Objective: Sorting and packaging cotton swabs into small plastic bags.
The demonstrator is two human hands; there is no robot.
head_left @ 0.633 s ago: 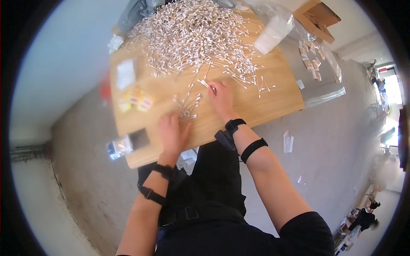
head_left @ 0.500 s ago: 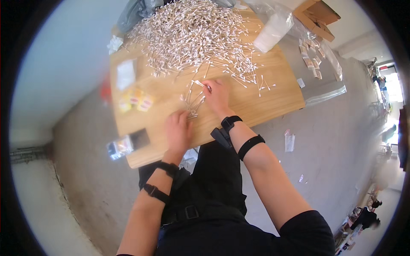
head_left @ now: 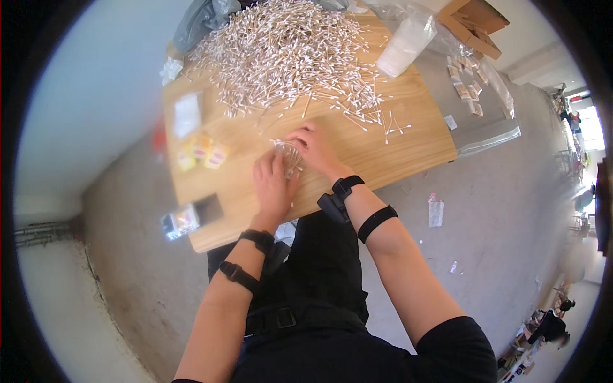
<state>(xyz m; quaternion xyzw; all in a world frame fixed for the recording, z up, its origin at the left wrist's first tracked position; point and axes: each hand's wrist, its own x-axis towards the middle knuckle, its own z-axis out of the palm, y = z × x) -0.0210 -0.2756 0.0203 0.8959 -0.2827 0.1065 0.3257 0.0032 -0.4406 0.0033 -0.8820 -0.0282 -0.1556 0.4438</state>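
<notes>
A small bunch of cotton swabs (head_left: 290, 159) lies between my two hands on the wooden table, near its front edge. My left hand (head_left: 274, 184) is curled against the left and near side of the bunch, with fingers and thumb around it. From the right, my right hand (head_left: 315, 150) closes its bent fingers on the upper end of the same swabs; its fingertips are partly hidden. Beyond both hands spreads a large heap of loose cotton swabs (head_left: 287, 54) with white tips and pale sticks.
On the table's left side are a white packet (head_left: 187, 115), yellow-and-white packets (head_left: 204, 152) and a clear pack (head_left: 181, 221). A grey plastic bag (head_left: 199, 27) touches the heap. At the right lie a translucent bag (head_left: 407, 46), an open cardboard box (head_left: 474, 27) and small packs (head_left: 466, 83).
My right hand has drawn slightly left and nearer, bringing the swabs it held down to the small bunch. My left hand has shifted right and closed around that bunch, which is now gathered tighter.
</notes>
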